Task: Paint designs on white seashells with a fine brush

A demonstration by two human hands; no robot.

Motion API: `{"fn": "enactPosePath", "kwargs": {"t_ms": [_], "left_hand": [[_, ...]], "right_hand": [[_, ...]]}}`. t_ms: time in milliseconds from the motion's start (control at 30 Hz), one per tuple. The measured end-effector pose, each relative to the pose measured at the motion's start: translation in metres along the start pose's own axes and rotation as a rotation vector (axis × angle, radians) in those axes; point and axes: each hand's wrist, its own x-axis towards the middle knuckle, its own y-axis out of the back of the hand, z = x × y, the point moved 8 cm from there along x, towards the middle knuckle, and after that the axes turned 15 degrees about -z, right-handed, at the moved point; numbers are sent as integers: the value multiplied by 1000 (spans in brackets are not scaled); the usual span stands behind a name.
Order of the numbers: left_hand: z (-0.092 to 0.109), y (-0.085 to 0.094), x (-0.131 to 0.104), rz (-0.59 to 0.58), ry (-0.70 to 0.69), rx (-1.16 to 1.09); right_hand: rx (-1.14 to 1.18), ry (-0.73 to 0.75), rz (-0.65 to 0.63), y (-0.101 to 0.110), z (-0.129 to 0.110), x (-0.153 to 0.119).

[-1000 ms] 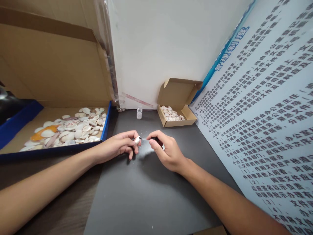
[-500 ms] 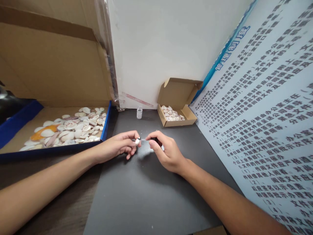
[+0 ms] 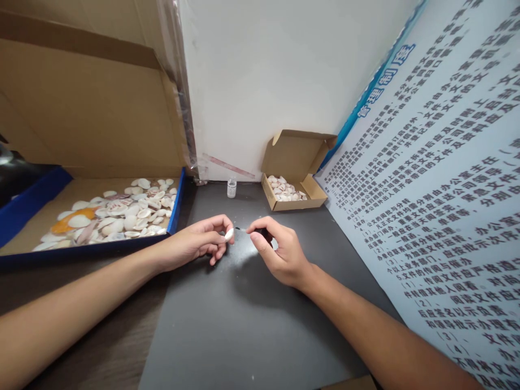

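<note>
A small white seashell [image 3: 229,234] is pinched between the thumb and fingers of my left hand [image 3: 211,238], above the dark table. Facing it, my right hand [image 3: 276,249] is closed around a small brush [image 3: 242,230]. Its thin pale stem and dark tip point left toward the shell, a short gap away from it. My right fingers hide most of the brush's black handle. Beyond both hands, a small clear bottle [image 3: 231,188] with a white label stands upright on the table.
At left, a large blue-edged cardboard box [image 3: 175,203] with a raised lid holds many shells and an orange piece. A smaller cardboard box [image 3: 298,205] of shells sits at the back right. A white wall [image 3: 284,65] and a printed board [image 3: 430,179] border the table [image 3: 244,325].
My right hand has drawn slightly to the right, and the brush tip has come away from the shell. The shell in my left hand is turned a little and shows more fully.
</note>
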Motion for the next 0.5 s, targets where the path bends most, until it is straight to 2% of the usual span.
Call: {"fn": "enactPosePath", "kwargs": {"t_ms": [367, 500], "left_hand": [[1, -2, 0, -16, -13, 46], [2, -2, -1, -11, -17, 49]], "right_hand": [[30, 34, -92, -8, -3, 1], [21, 35, -22, -2, -3, 0]]}}
